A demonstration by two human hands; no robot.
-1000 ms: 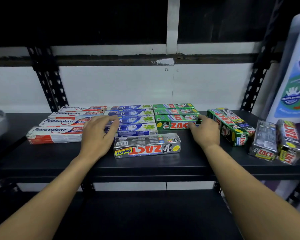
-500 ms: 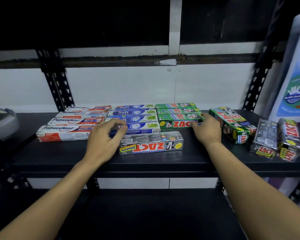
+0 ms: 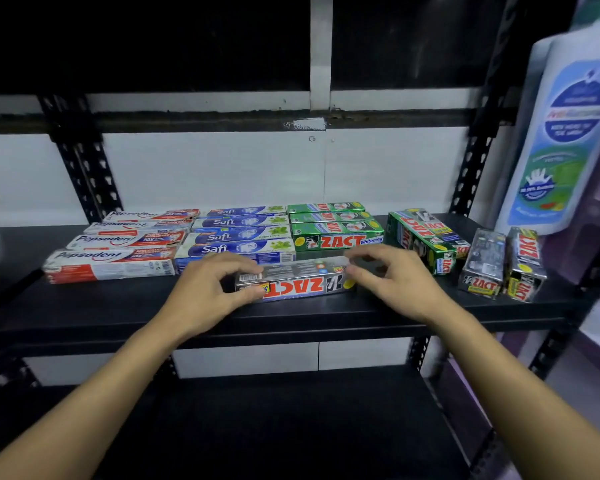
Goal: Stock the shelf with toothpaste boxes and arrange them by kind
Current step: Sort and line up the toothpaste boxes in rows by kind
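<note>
The silver box (image 3: 298, 282) lies flat at the front edge of the black shelf (image 3: 118, 306). The left hand (image 3: 201, 292) grips its left end, fingers curled over the top. The right hand (image 3: 395, 282) pinches its right end with bent fingers. Just behind the silver box are the blue boxes (image 3: 239, 237) and the green boxes (image 3: 336, 233). Behind it and to the left lie the red-and-white boxes (image 3: 118, 251).

Bare black shelf board (image 3: 94, 306) left of silver ZACT carton (image 3: 298, 282), toothpaste carton rows (image 3: 236, 247) just behind it, green boxes (image 3: 426, 240) blocking its right.
</note>
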